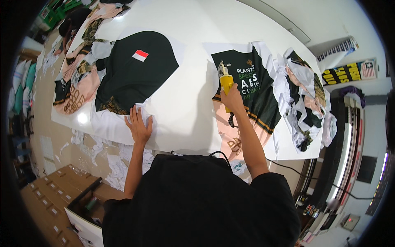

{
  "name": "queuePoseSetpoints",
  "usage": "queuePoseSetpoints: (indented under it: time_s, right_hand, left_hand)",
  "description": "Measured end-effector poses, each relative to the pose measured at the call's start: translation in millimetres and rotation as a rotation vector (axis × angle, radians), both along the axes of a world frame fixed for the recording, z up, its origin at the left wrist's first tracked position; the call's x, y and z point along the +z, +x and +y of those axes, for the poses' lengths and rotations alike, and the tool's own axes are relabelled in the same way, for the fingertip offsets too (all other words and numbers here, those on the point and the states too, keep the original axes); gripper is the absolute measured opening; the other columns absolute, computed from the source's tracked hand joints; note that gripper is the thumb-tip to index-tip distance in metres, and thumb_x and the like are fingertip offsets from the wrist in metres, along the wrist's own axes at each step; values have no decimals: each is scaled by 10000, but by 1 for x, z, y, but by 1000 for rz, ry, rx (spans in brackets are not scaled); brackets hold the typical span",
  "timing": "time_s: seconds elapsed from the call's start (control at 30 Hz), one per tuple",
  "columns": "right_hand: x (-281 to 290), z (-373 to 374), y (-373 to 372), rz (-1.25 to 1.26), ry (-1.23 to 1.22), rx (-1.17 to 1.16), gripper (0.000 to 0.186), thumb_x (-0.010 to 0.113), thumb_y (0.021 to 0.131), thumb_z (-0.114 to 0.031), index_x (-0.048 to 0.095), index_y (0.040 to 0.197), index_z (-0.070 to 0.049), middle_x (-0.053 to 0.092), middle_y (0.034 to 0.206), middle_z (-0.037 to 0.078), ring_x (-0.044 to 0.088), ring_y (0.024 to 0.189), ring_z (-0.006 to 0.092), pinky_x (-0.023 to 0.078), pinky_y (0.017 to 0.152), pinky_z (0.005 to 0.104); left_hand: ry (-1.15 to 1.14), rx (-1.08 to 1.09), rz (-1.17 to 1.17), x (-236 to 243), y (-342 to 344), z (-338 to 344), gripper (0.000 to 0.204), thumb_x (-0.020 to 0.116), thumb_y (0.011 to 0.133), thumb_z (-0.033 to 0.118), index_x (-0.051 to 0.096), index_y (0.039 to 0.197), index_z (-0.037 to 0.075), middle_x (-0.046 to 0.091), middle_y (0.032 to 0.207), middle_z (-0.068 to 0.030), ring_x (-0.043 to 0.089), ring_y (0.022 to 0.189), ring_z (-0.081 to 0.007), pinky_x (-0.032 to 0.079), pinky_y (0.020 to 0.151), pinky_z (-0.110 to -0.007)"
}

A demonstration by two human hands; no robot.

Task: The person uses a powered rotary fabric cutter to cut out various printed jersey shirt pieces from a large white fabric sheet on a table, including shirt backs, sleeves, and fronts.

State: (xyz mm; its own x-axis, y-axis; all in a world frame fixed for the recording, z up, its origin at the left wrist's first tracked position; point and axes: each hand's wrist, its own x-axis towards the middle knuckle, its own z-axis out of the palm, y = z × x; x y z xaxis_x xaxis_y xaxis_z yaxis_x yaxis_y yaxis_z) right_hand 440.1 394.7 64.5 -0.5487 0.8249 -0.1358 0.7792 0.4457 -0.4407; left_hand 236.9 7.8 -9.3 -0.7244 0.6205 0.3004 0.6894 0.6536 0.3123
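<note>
My right hand (233, 100) is wrapped round a yellow electric fabric cutter (226, 81), its metal head pointing away from me. The cutter is over a dark printed fabric panel (265, 105) with orange stripes and a peach lower part; whether it touches the cloth I cannot tell. My left hand (140, 127) lies with fingers spread on the white fabric margin (109, 121) below a dark sleeve-shaped piece (138, 76). That piece bears a small red-and-white patch (140, 55) and a gold pattern along its lower edge.
The white table (185, 74) carries a pile of cut pieces (76, 92) at the left and crumpled scraps (304, 103) at the right. A black cord (288, 168) runs off rightward. White offcuts litter the floor; cardboard (49, 197) lies lower left. Someone in dark clothing (75, 21) is at far left.
</note>
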Motion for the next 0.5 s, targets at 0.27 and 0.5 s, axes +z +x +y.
queuePoseSetpoints:
  time_s: [0.27,0.5]
  right_hand:
    - [5,23,-14,-16,8,98,563,684,924,-360,399,1137,76,657,984,399,681,909,550,586,789,561]
    - [4,47,-31,1,28,161,569,692,917,-360,401,1129,80,660,958,397,680,887,554,585,772,560]
  left_hand:
    - [-59,74,-48,4,3,3,619,668,926,348,518,1408,-10,404,1592,-167,323,1508,-325,100,1235,-600]
    - [-72,78,-65,8,4,4,622,656,953,341,481,1449,11,383,1610,-146,309,1516,-324,99,1244,-583]
